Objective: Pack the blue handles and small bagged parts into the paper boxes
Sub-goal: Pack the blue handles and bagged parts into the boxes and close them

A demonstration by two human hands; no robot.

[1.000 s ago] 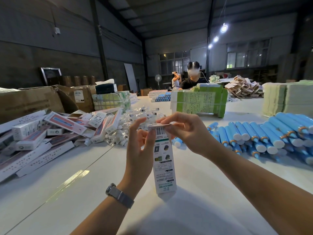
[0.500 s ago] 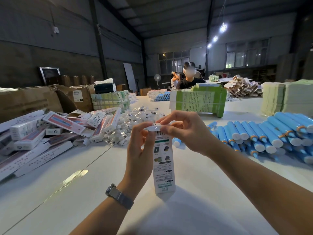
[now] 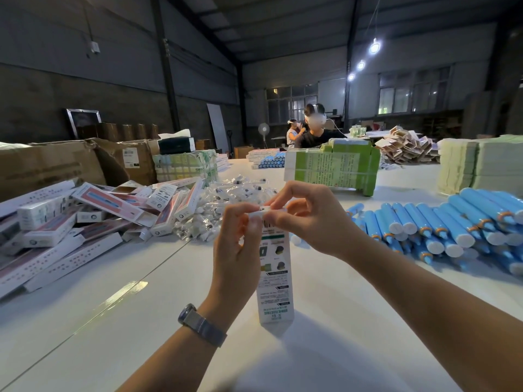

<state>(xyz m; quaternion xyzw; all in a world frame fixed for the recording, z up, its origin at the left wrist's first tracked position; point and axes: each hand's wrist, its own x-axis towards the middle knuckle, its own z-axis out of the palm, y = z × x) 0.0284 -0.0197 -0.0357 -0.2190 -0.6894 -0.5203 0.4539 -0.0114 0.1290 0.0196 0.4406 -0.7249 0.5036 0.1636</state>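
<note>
— Since a second ago, our two hands have drawn closer together at the top of the paper box (image 3: 274, 281); then its top flap stood up with the barcode showing, now it is folded over flat.

— How do we hold it?

— Our left hand (image 3: 236, 251) wraps the upper part of the box, thumb and forefinger pinching the flap edge. Our right hand (image 3: 311, 219) pinches the same flap from the other side, fingers curled. One box is in hand, upright, its bottom end resting on the white table (image 3: 113, 321).

— What is inside it?

— We cannot tell; the top is covered by our fingers.

— And the rest of the parts?

— Blue handles (image 3: 441, 224) lie in a pile at our right, too many to count surely. Small bagged parts (image 3: 226, 199) make a heap beyond our hands, partly hidden by them. Loose boxes (image 3: 70, 219) are piled at left, some with open ends, beside one torn brown carton (image 3: 56, 162). A green bundle of flat boxes (image 3: 334, 168) stands behind, and a seated person (image 3: 317, 131) is partly hidden by it.
</note>
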